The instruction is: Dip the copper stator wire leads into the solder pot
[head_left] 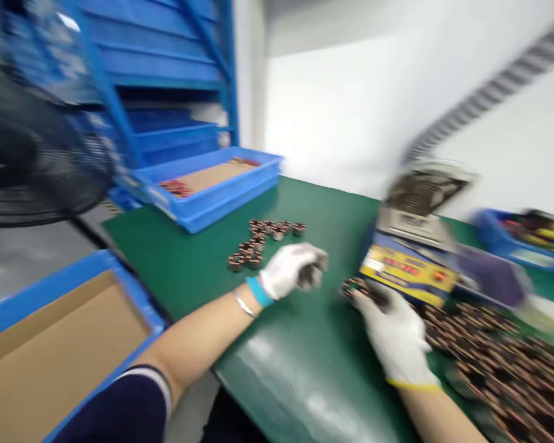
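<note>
My right hand (pixel 394 332), in a white glove with a yellow cuff, has its fingers closed on a copper-and-black commutator (pixel 353 287), just in front of the yellow-labelled device. The part is blurred, and more than one may be in the grip. My left hand (pixel 295 267), also gloved, hovers over the green table with its fingers curled downward. Motion smears those fingertips, so whether they hold anything is unclear. Just beyond it stands a small group of commutators (pixel 253 243). A large pile of commutators (pixel 508 363) lies to the right of my right hand.
A blue tray (pixel 212 212) with cardboard and reddish parts stands on the green table (pixel 277 369) at the back left. Another cardboard-lined blue tray (pixel 154 320) sits lower left, near a black fan (pixel 32 141). The yellow-labelled device (pixel 406 271) and a blue bin (pixel 535 255) stand at right.
</note>
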`<state>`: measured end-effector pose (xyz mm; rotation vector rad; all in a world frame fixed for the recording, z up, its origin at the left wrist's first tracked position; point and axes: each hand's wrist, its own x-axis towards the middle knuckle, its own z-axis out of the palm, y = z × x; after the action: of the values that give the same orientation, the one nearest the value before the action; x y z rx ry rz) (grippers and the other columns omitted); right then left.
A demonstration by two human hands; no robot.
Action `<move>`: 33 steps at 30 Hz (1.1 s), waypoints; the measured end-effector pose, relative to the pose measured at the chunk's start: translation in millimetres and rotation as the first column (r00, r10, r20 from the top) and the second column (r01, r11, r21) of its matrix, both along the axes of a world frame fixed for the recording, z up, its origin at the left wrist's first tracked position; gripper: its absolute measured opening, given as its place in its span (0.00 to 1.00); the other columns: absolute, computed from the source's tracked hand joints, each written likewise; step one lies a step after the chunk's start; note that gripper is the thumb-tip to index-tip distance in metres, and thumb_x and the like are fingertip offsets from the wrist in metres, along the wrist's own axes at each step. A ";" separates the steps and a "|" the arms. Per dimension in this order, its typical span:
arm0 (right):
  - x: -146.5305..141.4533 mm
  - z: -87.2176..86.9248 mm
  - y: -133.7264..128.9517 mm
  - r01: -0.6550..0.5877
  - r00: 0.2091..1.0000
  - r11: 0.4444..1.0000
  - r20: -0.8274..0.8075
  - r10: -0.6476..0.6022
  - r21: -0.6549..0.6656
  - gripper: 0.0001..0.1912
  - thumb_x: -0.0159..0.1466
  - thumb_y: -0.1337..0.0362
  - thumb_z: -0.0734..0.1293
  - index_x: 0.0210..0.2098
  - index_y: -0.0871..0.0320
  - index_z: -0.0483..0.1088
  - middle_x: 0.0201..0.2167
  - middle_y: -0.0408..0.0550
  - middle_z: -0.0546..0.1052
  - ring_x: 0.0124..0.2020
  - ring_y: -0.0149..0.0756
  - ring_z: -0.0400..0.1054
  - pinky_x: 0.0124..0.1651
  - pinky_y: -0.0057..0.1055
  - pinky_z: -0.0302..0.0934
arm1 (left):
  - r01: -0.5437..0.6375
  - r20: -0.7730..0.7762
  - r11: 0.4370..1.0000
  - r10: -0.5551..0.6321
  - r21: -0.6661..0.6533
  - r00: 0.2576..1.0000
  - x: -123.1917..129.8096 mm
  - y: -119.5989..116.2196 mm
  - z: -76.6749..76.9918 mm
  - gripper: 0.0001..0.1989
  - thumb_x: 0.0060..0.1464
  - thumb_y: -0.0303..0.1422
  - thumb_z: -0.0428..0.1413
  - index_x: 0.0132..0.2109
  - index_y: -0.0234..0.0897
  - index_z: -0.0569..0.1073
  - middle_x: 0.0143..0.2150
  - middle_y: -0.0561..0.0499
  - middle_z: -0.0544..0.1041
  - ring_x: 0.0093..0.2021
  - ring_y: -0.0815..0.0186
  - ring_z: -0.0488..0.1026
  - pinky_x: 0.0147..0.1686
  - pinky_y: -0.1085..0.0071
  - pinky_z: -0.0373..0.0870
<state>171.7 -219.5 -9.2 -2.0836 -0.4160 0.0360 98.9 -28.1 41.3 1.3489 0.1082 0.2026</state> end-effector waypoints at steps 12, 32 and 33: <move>-12.8 -2.4 20.2 0.027 0.985 0.909 -0.167 0.047 0.417 0.20 0.50 0.61 0.69 0.42 0.59 0.66 0.39 0.51 0.77 0.38 0.37 0.73 0.45 0.36 0.69 | -0.002 -0.086 0.905 0.043 0.426 0.995 12.2 -31.0 -29.5 0.26 0.49 0.56 0.51 0.30 0.34 0.68 0.23 0.54 0.67 0.23 0.72 0.64 0.21 0.76 0.59; -9.9 -1.3 23.5 0.075 0.986 0.890 -0.167 0.002 0.449 0.18 0.50 0.63 0.70 0.41 0.58 0.69 0.37 0.46 0.77 0.34 0.34 0.72 0.40 0.32 0.69 | -0.155 0.041 0.956 0.149 0.250 0.988 -3.2 -23.6 -4.0 0.14 0.46 0.42 0.57 0.30 0.35 0.68 0.20 0.54 0.69 0.17 0.73 0.62 0.14 0.78 0.55; -9.4 -1.3 24.0 0.088 0.983 0.883 -0.183 -0.003 0.460 0.19 0.49 0.62 0.71 0.40 0.58 0.69 0.36 0.46 0.77 0.34 0.34 0.72 0.40 0.32 0.70 | -0.220 0.078 0.954 0.208 0.204 0.975 -3.0 -19.9 -3.3 0.14 0.45 0.43 0.56 0.30 0.35 0.67 0.20 0.55 0.69 0.17 0.73 0.62 0.14 0.78 0.54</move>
<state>162.3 -195.5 -10.5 -1.5944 -0.2357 0.0847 95.9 -48.0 38.1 1.5427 0.1913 0.4451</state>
